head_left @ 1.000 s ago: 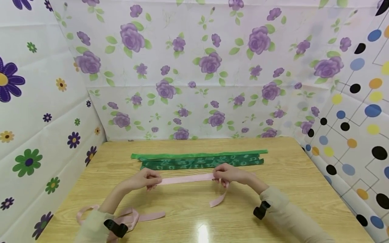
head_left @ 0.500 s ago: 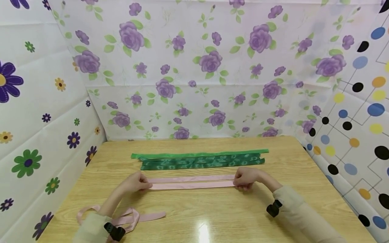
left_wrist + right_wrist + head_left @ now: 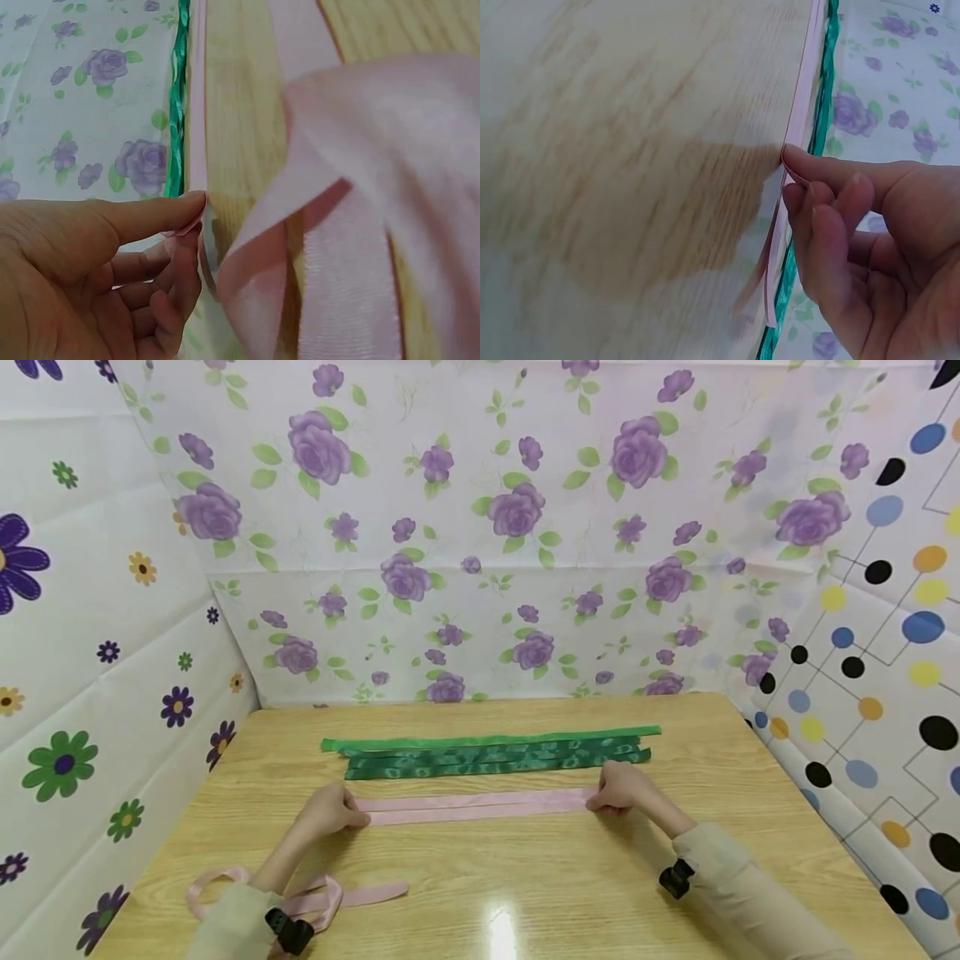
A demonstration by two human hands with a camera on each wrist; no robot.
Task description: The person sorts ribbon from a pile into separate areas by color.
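My left hand [image 3: 326, 810] pinches the left end of a narrow pink ribbon [image 3: 468, 812] between thumb and fingers. At the opposite end, my right hand [image 3: 622, 787] pinches it too, so the ribbon runs straight across. Just behind lies a second pink strip [image 3: 450, 802], almost touching it along its length. In the right wrist view, thumb and index finger of the right hand [image 3: 877, 240] grip the ribbon edge, and a pink end hangs below them. The left wrist view has the left hand [image 3: 97, 262] pinching the ribbon, its thumb on top.
Behind the pink strips lie dark green patterned ribbons [image 3: 495, 762] and a brighter green ribbon [image 3: 487, 742]. A looped loose pink ribbon [image 3: 371, 895] lies on the wooden table [image 3: 570, 893] beside the left forearm. Floral cloth [image 3: 480, 543] stands behind the table.
My right hand has moved right and then slightly away from me, drawing the pink ribbon out long. The left hand has shifted a little left. Now the two pink strips lie closer together.
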